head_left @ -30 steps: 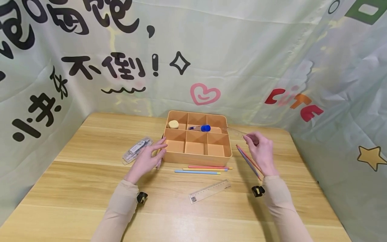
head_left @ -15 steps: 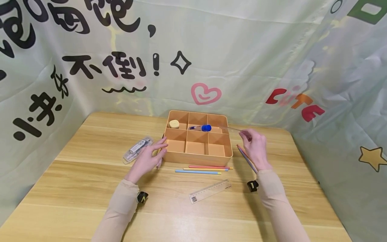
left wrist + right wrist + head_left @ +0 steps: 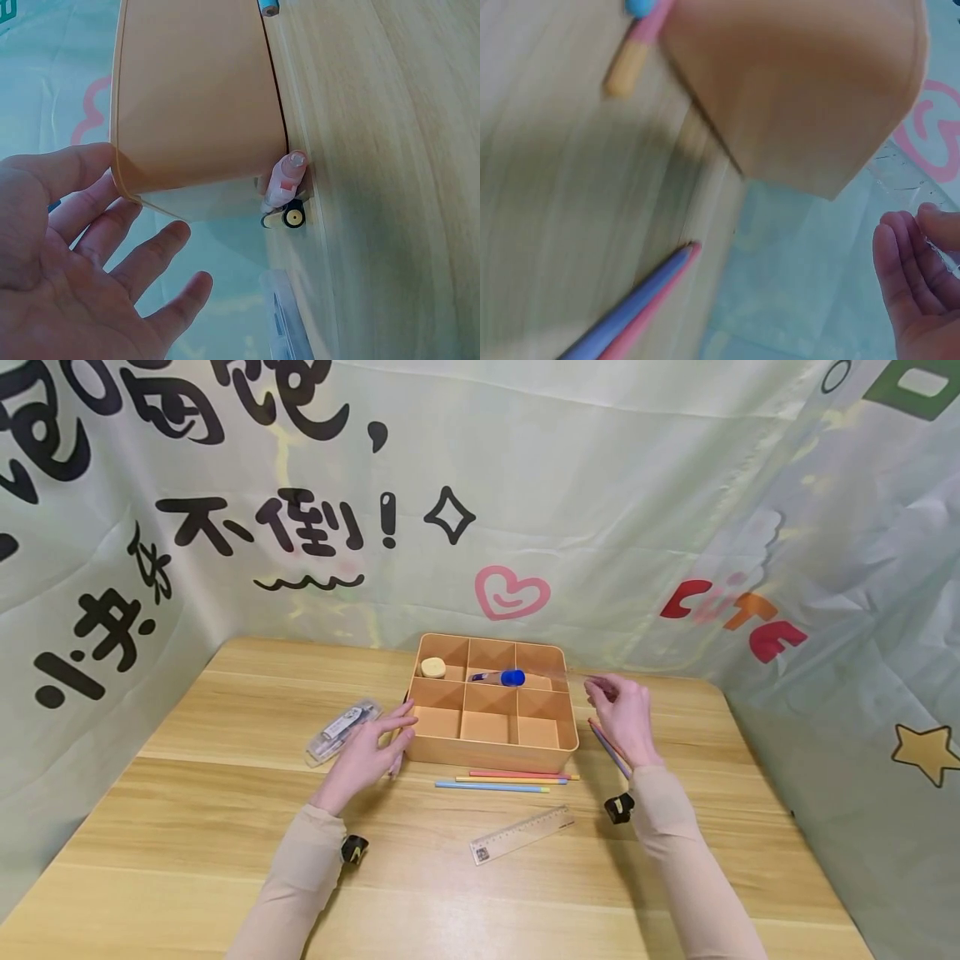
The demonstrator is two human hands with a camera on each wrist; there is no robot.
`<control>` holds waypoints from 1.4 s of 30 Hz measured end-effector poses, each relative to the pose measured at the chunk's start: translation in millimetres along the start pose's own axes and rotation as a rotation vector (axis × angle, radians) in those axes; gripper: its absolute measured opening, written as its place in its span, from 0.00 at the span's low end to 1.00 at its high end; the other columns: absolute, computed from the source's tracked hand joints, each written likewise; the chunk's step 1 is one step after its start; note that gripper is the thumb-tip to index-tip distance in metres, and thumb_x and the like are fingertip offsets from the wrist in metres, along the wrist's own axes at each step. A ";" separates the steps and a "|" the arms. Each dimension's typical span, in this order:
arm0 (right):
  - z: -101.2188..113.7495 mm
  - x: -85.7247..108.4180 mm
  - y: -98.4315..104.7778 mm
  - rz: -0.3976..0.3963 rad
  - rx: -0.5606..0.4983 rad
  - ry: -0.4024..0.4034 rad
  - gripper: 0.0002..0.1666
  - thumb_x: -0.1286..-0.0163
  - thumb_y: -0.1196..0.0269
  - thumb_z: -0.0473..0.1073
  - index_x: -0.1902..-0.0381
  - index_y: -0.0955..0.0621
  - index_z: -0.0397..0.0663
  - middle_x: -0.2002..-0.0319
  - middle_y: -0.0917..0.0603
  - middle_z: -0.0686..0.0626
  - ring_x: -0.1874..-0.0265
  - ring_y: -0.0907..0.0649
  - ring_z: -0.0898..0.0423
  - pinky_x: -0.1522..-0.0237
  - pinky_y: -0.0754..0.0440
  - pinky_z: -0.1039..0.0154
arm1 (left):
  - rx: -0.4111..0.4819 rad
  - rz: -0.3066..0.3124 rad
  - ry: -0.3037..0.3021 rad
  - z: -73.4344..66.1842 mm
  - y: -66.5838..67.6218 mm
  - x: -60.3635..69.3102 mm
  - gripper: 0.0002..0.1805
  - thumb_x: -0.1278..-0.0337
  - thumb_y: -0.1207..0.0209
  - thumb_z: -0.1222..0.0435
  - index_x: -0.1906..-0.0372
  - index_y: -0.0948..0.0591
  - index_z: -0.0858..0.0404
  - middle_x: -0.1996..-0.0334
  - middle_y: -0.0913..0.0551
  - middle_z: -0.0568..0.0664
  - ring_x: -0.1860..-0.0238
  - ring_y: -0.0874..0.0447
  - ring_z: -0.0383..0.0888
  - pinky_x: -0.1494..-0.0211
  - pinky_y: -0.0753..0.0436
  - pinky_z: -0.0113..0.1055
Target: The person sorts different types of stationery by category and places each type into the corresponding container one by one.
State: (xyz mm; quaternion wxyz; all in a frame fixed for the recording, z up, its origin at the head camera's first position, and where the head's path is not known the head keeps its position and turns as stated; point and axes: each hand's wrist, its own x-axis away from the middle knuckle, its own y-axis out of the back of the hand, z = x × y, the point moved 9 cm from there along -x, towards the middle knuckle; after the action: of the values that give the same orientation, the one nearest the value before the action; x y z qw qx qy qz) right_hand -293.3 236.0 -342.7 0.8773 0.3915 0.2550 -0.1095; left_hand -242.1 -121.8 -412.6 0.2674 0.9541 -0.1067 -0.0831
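Note:
My left hand (image 3: 369,753) rests against the left rim of a tan six-compartment organizer box (image 3: 491,753), its fingers spread. In the left wrist view the fingertips (image 3: 124,206) touch the box corner. My right hand (image 3: 622,714) pinches a clear plastic measuring piece with tick marks (image 3: 896,176); its full shape is hard to make out. The piece extends leftward over the back right compartment. Inside the box are a cream block (image 3: 432,667) at back left and a blue-capped tube (image 3: 498,677), lying across the back compartments.
Several coloured pencils (image 3: 491,789) lie before the box. Nearer is a clear ruler (image 3: 522,835). Red and blue pencils (image 3: 611,752) lie at right, below my right hand. A clear case (image 3: 341,732) sits left; a small pink object (image 3: 285,180) stands beside the box.
My right hand has moved left toward the box, bringing the clear measuring piece over the back right compartment. My left hand has stayed at the rim.

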 end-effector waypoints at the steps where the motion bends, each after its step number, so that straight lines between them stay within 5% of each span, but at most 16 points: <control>1: -2.9 -1.3 -0.8 0.008 -0.020 -0.039 0.08 0.30 0.36 0.35 0.61 0.12 0.35 0.69 0.10 0.37 0.75 0.11 0.50 0.73 0.29 0.85 | -0.004 -0.002 -0.003 -0.1 0.0 -0.1 0.21 0.24 0.47 0.62 0.35 0.23 0.70 0.23 0.36 0.52 0.82 0.20 0.61 0.72 0.24 0.30; 8: -16.6 -14.4 -4.8 0.030 -0.144 -0.222 0.14 0.28 0.37 0.41 0.63 0.13 0.33 0.69 0.12 0.34 0.82 0.21 0.73 0.74 0.21 0.79 | -0.040 -0.019 -0.023 0.4 -0.4 -0.6 0.21 0.25 0.46 0.62 0.36 0.22 0.69 0.23 0.35 0.53 0.85 0.21 0.56 0.57 0.23 0.36; 13: -21.9 -27.9 -9.8 0.046 -0.210 -0.297 0.16 0.27 0.38 0.43 0.61 0.14 0.32 0.68 0.12 0.34 0.81 0.17 0.69 0.71 0.14 0.70 | -0.042 -0.023 -0.020 0.9 0.4 -0.5 0.21 0.25 0.46 0.63 0.36 0.23 0.69 0.23 0.35 0.53 0.84 0.20 0.57 0.52 0.23 0.40; 19: -29.0 -42.5 -20.2 0.072 -0.342 -0.383 0.16 0.28 0.40 0.41 0.60 0.16 0.29 0.80 0.14 0.55 0.81 0.14 0.63 0.73 0.14 0.70 | -0.025 -0.016 -0.011 0.7 0.2 -0.1 0.21 0.25 0.46 0.62 0.35 0.23 0.69 0.23 0.35 0.53 0.83 0.20 0.59 0.62 0.22 0.33; 22: -33.5 -46.0 -25.1 0.085 -0.390 -0.425 0.17 0.27 0.40 0.40 0.57 0.17 0.26 0.82 0.18 0.61 0.82 0.16 0.65 0.73 0.14 0.71 | -0.018 -0.015 -0.006 1.4 -0.3 -0.9 0.21 0.25 0.46 0.63 0.35 0.23 0.69 0.23 0.35 0.52 0.83 0.20 0.60 0.49 0.19 0.40; 27: -37.7 -50.7 -31.0 0.094 -0.441 -0.464 0.20 0.27 0.40 0.40 0.52 0.19 0.22 0.82 0.18 0.61 0.82 0.17 0.67 0.73 0.14 0.71 | -0.015 -0.020 -0.010 1.4 0.0 -1.4 0.21 0.25 0.46 0.63 0.36 0.23 0.70 0.23 0.35 0.52 0.84 0.22 0.60 0.28 0.31 0.56; 34: -41.1 -56.7 -35.9 0.098 -0.435 -0.488 0.19 0.28 0.39 0.40 0.52 0.18 0.24 0.82 0.17 0.61 0.81 0.15 0.64 0.73 0.14 0.71 | 0.003 -0.015 -0.006 1.1 -0.7 -0.7 0.21 0.25 0.46 0.62 0.36 0.23 0.70 0.23 0.35 0.51 0.83 0.20 0.60 0.33 0.26 0.57; 42: -40.8 -60.7 -40.5 0.103 -0.423 -0.484 0.17 0.29 0.40 0.38 0.55 0.18 0.24 0.84 0.18 0.61 0.84 0.17 0.64 0.76 0.16 0.72 | -0.005 -0.021 -0.009 1.2 0.0 -0.9 0.21 0.25 0.46 0.63 0.36 0.22 0.70 0.23 0.34 0.51 0.84 0.21 0.60 0.27 0.32 0.57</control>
State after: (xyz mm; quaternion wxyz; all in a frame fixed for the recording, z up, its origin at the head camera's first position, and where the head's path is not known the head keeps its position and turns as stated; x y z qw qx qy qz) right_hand -375.2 238.8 -358.8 0.9788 0.1753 0.0361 -0.0995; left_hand -243.2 -122.1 -413.5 0.2684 0.9541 -0.0975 -0.0907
